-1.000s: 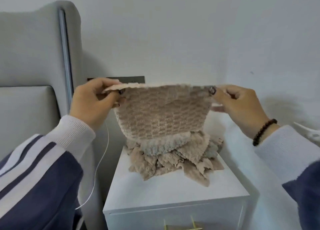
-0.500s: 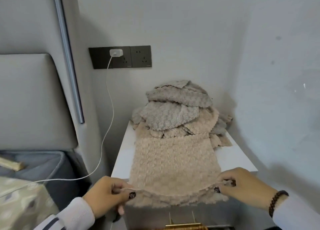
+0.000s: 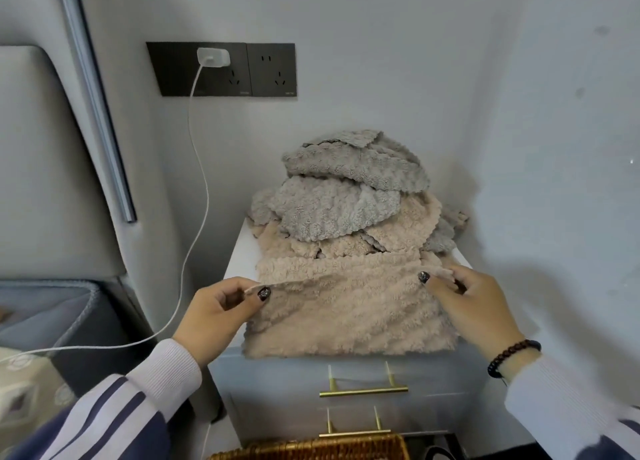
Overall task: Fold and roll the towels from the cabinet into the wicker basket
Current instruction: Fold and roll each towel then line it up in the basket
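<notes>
Pinched at its 2 upper corners, the beige towel [image 3: 346,314] lies folded at the centre of the frame on the white cabinet [image 3: 239,255] – left hand [image 3: 221,312] on one corner, right hand [image 3: 464,300] on the other, fingers curled round the fabric. Behind it sits the towel pile [image 3: 346,196]; the wicker basket [image 3: 311,449] shows at the bottom edge

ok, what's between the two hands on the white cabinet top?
Head view: the folded edge of the beige fluffy towel spans from left hand to right hand; both pinch its corners.
</notes>
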A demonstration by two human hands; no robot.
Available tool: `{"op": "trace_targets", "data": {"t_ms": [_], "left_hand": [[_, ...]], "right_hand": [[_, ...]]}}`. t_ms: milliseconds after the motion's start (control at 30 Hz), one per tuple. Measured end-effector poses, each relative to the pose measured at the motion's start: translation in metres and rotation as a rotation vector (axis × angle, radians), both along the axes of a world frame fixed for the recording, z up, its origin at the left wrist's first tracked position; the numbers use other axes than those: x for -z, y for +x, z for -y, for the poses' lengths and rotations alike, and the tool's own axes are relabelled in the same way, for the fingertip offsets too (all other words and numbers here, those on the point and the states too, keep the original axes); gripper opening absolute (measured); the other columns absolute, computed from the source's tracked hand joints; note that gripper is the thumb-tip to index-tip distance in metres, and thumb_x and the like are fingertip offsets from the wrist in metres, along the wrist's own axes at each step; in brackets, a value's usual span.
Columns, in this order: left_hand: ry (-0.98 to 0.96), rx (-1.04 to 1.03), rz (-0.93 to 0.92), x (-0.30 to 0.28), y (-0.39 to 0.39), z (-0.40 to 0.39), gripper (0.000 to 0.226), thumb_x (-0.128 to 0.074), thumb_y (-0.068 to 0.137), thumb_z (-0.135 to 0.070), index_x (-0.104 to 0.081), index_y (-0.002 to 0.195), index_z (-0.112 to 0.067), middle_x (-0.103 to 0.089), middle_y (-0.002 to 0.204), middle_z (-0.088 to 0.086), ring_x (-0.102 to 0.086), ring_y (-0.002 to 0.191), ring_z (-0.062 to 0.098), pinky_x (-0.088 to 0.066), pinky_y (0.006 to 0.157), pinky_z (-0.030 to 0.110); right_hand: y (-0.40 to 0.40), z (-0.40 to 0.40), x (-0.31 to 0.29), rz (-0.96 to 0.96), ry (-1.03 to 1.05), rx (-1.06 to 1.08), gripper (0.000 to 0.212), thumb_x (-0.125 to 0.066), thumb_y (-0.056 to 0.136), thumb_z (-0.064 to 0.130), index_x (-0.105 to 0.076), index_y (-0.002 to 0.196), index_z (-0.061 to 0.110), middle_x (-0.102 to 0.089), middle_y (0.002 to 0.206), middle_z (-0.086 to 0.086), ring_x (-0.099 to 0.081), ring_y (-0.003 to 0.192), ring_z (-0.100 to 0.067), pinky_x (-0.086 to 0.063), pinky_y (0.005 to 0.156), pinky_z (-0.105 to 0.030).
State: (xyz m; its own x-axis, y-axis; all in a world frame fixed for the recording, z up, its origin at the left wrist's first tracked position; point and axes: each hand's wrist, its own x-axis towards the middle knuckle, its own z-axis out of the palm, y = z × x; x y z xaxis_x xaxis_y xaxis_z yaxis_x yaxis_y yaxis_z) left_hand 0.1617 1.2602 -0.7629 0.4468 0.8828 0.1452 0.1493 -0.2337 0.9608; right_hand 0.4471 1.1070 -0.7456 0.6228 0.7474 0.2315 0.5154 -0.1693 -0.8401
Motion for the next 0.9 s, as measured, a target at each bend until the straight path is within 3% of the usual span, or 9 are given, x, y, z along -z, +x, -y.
{"op": "trace_targets", "data": {"t_ms": [133, 267, 433, 500, 567, 633, 700, 800, 900], "left_hand": [[-0.016, -0.093, -0.008, 0.006, 0.02, -0.016, 0.013, -0.06, 0.091, -0.018, -0.07, 0.086, -0.012, -0.066, 0.071, 0.011, -0.056, 0.066, 0.016, -0.052, 0.072, 0.037], [-0.003, -0.218, -0.071, 0.012, 0.036, -0.034, 0.019, -0.051, 0.096, -0.027, -0.064, 0.087, -0.017, -0.062, 0.073, 0.01, -0.05, 0.065, 0.02, -0.046, 0.062, 0.034], [0.121, -0.276, -0.354, 0.019, 0.051, -0.052, 0.021, -0.04, 0.1, -0.031, -0.052, 0.091, -0.017, -0.062, 0.078, 0.007, -0.053, 0.065, 0.02, -0.042, 0.058, 0.029], [0.158, -0.269, -0.439, 0.022, 0.056, -0.056, 0.021, -0.04, 0.1, -0.032, -0.049, 0.092, -0.015, -0.06, 0.074, 0.007, -0.055, 0.064, 0.022, -0.044, 0.057, 0.031], [0.227, -0.261, -0.538, 0.024, 0.059, -0.059, 0.018, -0.04, 0.099, -0.031, -0.045, 0.093, -0.015, -0.06, 0.072, 0.007, -0.057, 0.063, 0.025, -0.049, 0.06, 0.035], [0.316, -0.255, -0.648, 0.024, 0.062, -0.061, 0.015, -0.039, 0.099, -0.029, -0.041, 0.094, -0.015, -0.06, 0.072, 0.007, -0.057, 0.062, 0.026, -0.051, 0.062, 0.04], [0.373, -0.261, -0.725, 0.024, 0.064, -0.061, 0.015, -0.037, 0.099, -0.028, -0.038, 0.094, -0.014, -0.059, 0.073, 0.007, -0.056, 0.06, 0.025, -0.051, 0.061, 0.041], [0.414, -0.3, -0.781, 0.016, 0.07, -0.051, 0.02, -0.039, 0.098, -0.033, -0.04, 0.104, -0.014, -0.064, 0.09, 0.007, -0.057, 0.067, 0.025, -0.049, 0.062, 0.037], [0.666, -0.344, -0.791, 0.014, 0.074, -0.04, 0.04, -0.053, 0.091, -0.032, -0.048, 0.122, -0.006, -0.057, 0.115, 0.013, -0.06, 0.093, 0.035, -0.048, 0.071, 0.041]], "right_hand": [[0.007, -0.026, 0.008, 0.055, 0.053, 0.081, 0.025, -0.058, 0.091, 0.022, -0.058, 0.068, 0.031, -0.047, 0.052, 0.012, -0.039, 0.044, -0.004, -0.03, 0.047, -0.019], [0.009, -0.049, 0.014, 0.18, 0.053, 0.087, 0.019, -0.058, 0.093, 0.022, -0.059, 0.075, 0.015, -0.053, 0.06, -0.002, -0.045, 0.055, -0.015, -0.037, 0.052, -0.028], [0.013, -0.066, 0.024, 0.295, -0.064, 0.031, 0.006, -0.055, 0.095, 0.026, -0.051, 0.093, 0.022, -0.049, 0.065, 0.01, -0.047, 0.057, -0.003, -0.035, 0.049, -0.013], [0.018, -0.069, 0.033, 0.326, -0.152, 0.035, 0.01, -0.053, 0.095, 0.03, -0.053, 0.098, 0.02, -0.049, 0.061, 0.008, -0.047, 0.052, -0.005, -0.028, 0.046, -0.015], [0.02, -0.07, 0.039, 0.32, -0.179, 0.058, 0.015, -0.053, 0.095, 0.031, -0.055, 0.103, 0.018, -0.051, 0.057, 0.005, -0.048, 0.049, -0.009, -0.029, 0.045, -0.018], [0.021, -0.071, 0.04, 0.317, -0.182, 0.081, 0.016, -0.053, 0.095, 0.033, -0.051, 0.092, 0.018, -0.049, 0.053, 0.003, -0.046, 0.046, -0.011, -0.028, 0.044, -0.02], [0.023, -0.074, 0.041, 0.332, -0.201, 0.101, 0.022, -0.053, 0.095, 0.035, -0.056, 0.102, 0.014, -0.053, 0.056, 0.0, -0.049, 0.049, -0.013, -0.031, 0.044, -0.024], [0.021, -0.074, 0.039, 0.289, -0.241, 0.125, 0.044, -0.05, 0.095, 0.039, -0.049, 0.128, 0.011, -0.059, 0.066, 0.0, -0.055, 0.057, -0.017, -0.039, 0.048, -0.026], [0.01, -0.069, 0.032, 0.392, -0.2, 0.174, 0.045, -0.053, 0.093, 0.035, -0.044, 0.131, 0.012, -0.061, 0.104, -0.004, -0.06, 0.084, -0.019, -0.047, 0.063, -0.027]]}}
